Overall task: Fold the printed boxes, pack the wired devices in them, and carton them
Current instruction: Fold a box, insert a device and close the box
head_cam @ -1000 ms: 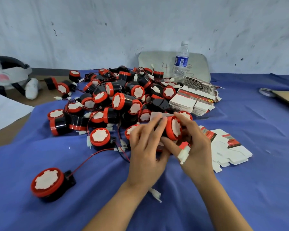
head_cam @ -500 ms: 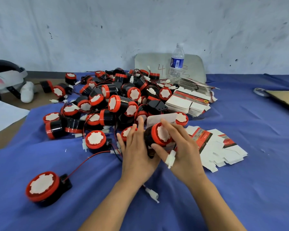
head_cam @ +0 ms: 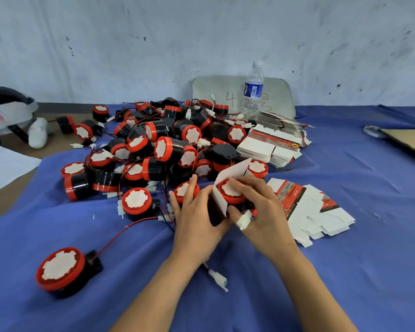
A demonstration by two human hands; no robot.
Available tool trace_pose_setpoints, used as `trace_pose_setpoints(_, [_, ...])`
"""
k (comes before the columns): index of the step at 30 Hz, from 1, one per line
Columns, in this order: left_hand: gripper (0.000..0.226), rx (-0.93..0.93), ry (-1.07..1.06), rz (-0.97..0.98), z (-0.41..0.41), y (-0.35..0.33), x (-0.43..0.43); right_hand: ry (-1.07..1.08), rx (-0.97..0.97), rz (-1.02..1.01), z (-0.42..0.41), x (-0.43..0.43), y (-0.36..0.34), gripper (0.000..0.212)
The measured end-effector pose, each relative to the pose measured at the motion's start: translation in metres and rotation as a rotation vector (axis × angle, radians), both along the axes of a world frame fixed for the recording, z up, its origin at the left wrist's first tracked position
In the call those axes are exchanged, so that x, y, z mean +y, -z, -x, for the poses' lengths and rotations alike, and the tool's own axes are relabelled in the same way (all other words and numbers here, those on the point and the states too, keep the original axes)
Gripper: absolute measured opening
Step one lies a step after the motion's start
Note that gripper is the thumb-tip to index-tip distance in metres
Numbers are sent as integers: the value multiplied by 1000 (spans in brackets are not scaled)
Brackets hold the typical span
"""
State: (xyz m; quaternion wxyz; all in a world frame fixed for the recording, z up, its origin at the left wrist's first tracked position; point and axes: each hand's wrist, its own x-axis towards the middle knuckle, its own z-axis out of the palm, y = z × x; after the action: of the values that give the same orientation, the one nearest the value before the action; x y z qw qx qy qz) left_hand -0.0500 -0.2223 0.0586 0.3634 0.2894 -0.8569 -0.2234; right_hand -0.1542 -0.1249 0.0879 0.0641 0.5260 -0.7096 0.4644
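Over the blue-clothed surface [head_cam: 345, 271], the left hand [head_cam: 197, 219] has its grip wrapped round a half-folded printed box [head_cam: 219, 200] with a white flap standing open. The right hand [head_cam: 261, 212] has its grip clamped on a wired device [head_cam: 230, 195], whose red face sits in the box's open mouth, and its fingers pinch the white connector [head_cam: 244, 219]. A pile of devices [head_cam: 163, 144] lies just behind, with stacked flat boxes [head_cam: 268, 147] and a water bottle [head_cam: 253, 89] beyond. More loose flat blanks [head_cam: 316, 212] lie beside the right hand.
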Motion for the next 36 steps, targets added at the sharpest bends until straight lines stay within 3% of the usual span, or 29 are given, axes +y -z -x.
trace_pose_setpoints(8, [62,13,-11,32,0,1,0,4,63,17,4,1,-1,36])
trace_pose_setpoints(18, [85,-36,-43,24,2,1,-2,113,218,-145,3,2,-7,39])
trace_pose_setpoints(22, [89,-24,-46,29,2,2,-2,157,142,-229,8,5,-4,45])
trace_pose_setpoints(27, [87,-41,-58,34,2,2,-2,87,101,-189,12,6,-6,23])
trace_pose_setpoints(31, [101,-1,-21,14,1,-4,1,70,131,-122,10,4,-4,27])
trace_pose_setpoints(36, [86,-45,17,100,-2,-7,5,214,161,48,7,0,-1,21])
